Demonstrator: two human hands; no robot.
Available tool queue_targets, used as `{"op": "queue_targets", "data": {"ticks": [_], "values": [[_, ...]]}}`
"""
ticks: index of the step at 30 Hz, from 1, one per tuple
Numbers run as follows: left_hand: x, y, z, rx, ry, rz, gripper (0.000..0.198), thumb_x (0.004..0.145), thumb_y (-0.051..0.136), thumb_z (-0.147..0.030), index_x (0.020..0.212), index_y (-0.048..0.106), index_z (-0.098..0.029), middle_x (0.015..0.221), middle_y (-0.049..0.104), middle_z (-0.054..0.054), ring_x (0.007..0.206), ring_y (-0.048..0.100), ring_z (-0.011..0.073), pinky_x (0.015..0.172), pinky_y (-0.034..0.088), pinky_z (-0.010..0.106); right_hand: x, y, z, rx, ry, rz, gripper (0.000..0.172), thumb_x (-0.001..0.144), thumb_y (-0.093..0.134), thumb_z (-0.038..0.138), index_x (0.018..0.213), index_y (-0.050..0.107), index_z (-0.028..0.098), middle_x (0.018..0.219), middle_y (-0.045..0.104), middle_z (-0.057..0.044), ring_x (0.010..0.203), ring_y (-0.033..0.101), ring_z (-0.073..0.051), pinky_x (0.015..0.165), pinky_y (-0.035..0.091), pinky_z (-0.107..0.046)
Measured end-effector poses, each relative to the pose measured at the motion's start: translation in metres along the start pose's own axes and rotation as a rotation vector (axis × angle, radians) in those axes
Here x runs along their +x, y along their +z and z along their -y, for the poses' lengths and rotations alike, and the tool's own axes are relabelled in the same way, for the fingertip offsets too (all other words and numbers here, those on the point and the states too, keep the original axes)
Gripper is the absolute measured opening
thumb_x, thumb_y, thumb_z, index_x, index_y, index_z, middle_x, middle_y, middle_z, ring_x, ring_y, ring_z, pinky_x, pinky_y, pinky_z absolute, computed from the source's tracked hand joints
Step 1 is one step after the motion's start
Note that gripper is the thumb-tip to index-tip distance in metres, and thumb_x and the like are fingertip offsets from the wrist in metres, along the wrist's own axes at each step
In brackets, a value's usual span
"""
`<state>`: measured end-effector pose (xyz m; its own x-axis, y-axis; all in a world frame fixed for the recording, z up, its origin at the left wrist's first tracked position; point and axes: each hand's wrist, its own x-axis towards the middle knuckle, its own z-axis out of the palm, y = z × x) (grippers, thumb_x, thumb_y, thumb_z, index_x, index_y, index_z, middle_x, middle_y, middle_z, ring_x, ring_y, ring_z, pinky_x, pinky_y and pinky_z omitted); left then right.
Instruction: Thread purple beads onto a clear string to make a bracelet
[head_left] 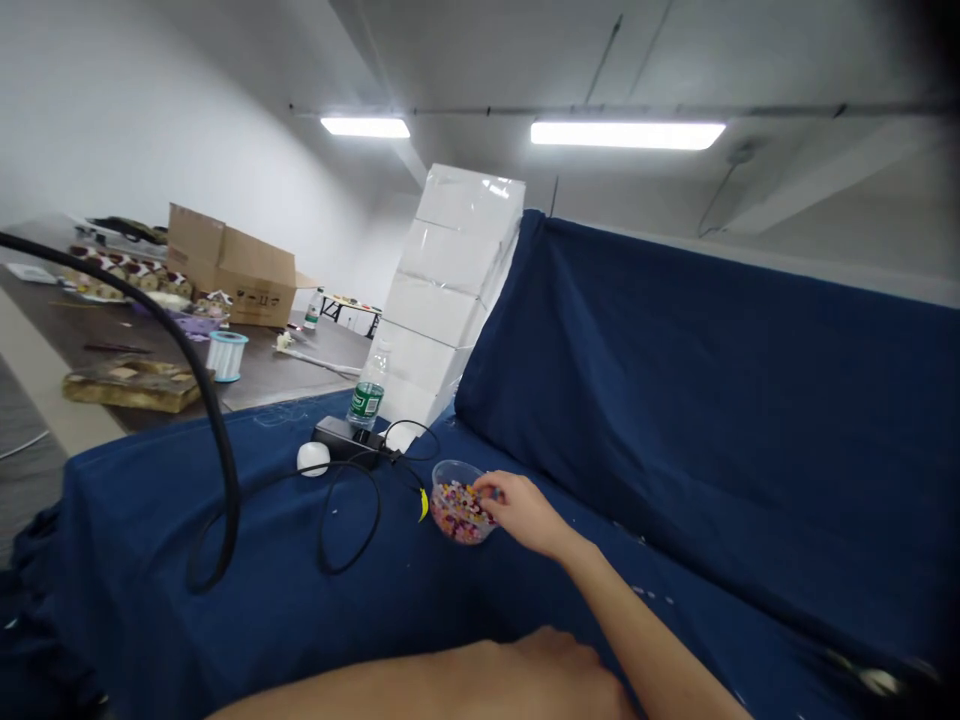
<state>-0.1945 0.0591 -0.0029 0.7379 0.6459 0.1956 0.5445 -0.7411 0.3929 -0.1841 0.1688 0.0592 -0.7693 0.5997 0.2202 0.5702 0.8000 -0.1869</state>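
Note:
A clear round plastic tub (pixel 442 475) of small multicoloured beads (pixel 459 510) sits on the dark blue cloth. My right hand (pixel 525 512) reaches over the tub's right rim, thumb and fingertips pinched together at the beads. Whatever is between those fingertips is too small to make out. Low in the view, my left hand (pixel 559 665) lies close to me, its back toward the camera and its fingers curled. Its fingertips are hidden, partly behind my right forearm, so its contents do not show.
Left of the tub lie a yellow tag (pixel 424 505), looping black cable (pixel 375 520), a white rounded object (pixel 313 459) and a black power strip (pixel 345 440). A water bottle (pixel 366 398) stands behind. White stacked boxes (pixel 442 290) rise beyond; a spool (pixel 226 357) stands on the side table.

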Motion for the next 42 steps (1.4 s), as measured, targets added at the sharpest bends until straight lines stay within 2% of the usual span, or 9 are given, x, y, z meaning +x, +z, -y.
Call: {"op": "queue_targets", "data": {"ticks": [4, 10, 14, 17, 27, 34, 37, 40, 42], "values": [[-0.004, 0.004, 0.0, -0.02, 0.022, -0.069, 0.018, 0.089, 0.061, -0.042, 0.098, 0.069, -0.028, 0.112, 0.077, 0.001, 0.098, 0.074, 0.0283, 0.075, 0.058, 0.034, 0.019, 0.008, -0.003, -0.149, 0.075, 0.108, 0.024, 0.099, 0.064, 0.033, 0.115, 0.066, 0.016, 0.118, 0.067, -0.008, 0.103, 0.066, -0.023, 0.09, 0.056, -0.043], [-0.007, 0.003, -0.002, -0.062, 0.042, -0.084, 0.019, 0.084, 0.064, -0.036, 0.101, 0.07, -0.029, 0.117, 0.075, 0.001, 0.105, 0.072, 0.031, 0.078, 0.058, 0.037, 0.022, 0.013, -0.005, -0.265, 0.154, 0.178, 0.022, 0.099, 0.064, 0.032, 0.114, 0.067, 0.017, 0.118, 0.068, -0.008, 0.101, 0.067, -0.022, 0.088, 0.057, -0.041], [-0.008, -0.002, -0.005, -0.071, 0.012, -0.058, 0.02, 0.082, 0.064, -0.036, 0.099, 0.068, -0.025, 0.117, 0.075, 0.006, 0.1, 0.074, 0.0334, 0.073, 0.059, 0.038, 0.024, 0.014, -0.006, -0.301, 0.172, 0.167, 0.022, 0.099, 0.063, 0.032, 0.115, 0.067, 0.017, 0.118, 0.068, -0.008, 0.101, 0.067, -0.022, 0.088, 0.057, -0.041], [-0.01, -0.003, -0.007, -0.083, 0.016, -0.061, 0.022, 0.083, 0.063, -0.036, 0.103, 0.066, -0.027, 0.121, 0.074, 0.004, 0.105, 0.073, 0.0324, 0.076, 0.058, 0.036, 0.023, 0.015, -0.006, -0.309, 0.182, 0.148, 0.022, 0.099, 0.063, 0.032, 0.115, 0.067, 0.017, 0.118, 0.068, -0.008, 0.101, 0.067, -0.022, 0.088, 0.057, -0.041], [-0.006, 0.013, -0.002, -0.065, 0.069, -0.164, 0.026, 0.083, 0.07, -0.037, 0.108, 0.067, -0.031, 0.11, 0.077, 0.002, 0.095, 0.073, 0.0293, 0.075, 0.056, 0.033, 0.007, 0.016, 0.003, -0.266, 0.172, 0.001, 0.025, 0.099, 0.063, 0.033, 0.118, 0.065, 0.016, 0.122, 0.066, -0.009, 0.107, 0.065, -0.024, 0.093, 0.055, -0.046], [-0.014, 0.013, -0.01, -0.064, 0.127, -0.18, 0.027, 0.091, 0.058, -0.032, 0.116, 0.065, -0.029, 0.12, 0.075, 0.004, 0.101, 0.072, 0.029, 0.079, 0.056, 0.033, -0.003, 0.015, -0.002, 0.032, 0.133, -0.214, 0.024, 0.099, 0.063, 0.032, 0.116, 0.066, 0.016, 0.121, 0.066, -0.009, 0.109, 0.065, -0.024, 0.095, 0.054, -0.047], [-0.01, 0.014, -0.01, -0.053, 0.121, -0.156, 0.023, 0.088, 0.061, -0.032, 0.108, 0.07, -0.027, 0.118, 0.076, 0.004, 0.103, 0.072, 0.0314, 0.077, 0.056, 0.034, -0.002, 0.015, -0.009, 0.267, 0.139, -0.339, 0.022, 0.099, 0.063, 0.032, 0.114, 0.067, 0.016, 0.119, 0.067, -0.009, 0.105, 0.066, -0.023, 0.093, 0.055, -0.045], [-0.005, 0.015, -0.007, -0.053, 0.092, -0.131, 0.014, 0.084, 0.064, -0.031, 0.095, 0.073, -0.028, 0.107, 0.08, 0.0, 0.097, 0.075, 0.0277, 0.072, 0.055, 0.03, 0.0, 0.014, -0.017, 0.552, 0.13, -0.431, 0.023, 0.099, 0.063, 0.031, 0.114, 0.066, 0.015, 0.115, 0.068, -0.008, 0.1, 0.068, -0.022, 0.087, 0.058, -0.042], [-0.003, 0.015, -0.004, -0.058, 0.071, -0.122, 0.011, 0.083, 0.066, -0.032, 0.091, 0.073, -0.028, 0.104, 0.081, -0.002, 0.094, 0.076, 0.0256, 0.069, 0.054, 0.028, -0.002, 0.013, -0.021, 0.754, 0.1, -0.44, 0.024, 0.099, 0.064, 0.031, 0.116, 0.065, 0.014, 0.112, 0.068, -0.008, 0.096, 0.069, -0.021, 0.083, 0.059, -0.04]]}}
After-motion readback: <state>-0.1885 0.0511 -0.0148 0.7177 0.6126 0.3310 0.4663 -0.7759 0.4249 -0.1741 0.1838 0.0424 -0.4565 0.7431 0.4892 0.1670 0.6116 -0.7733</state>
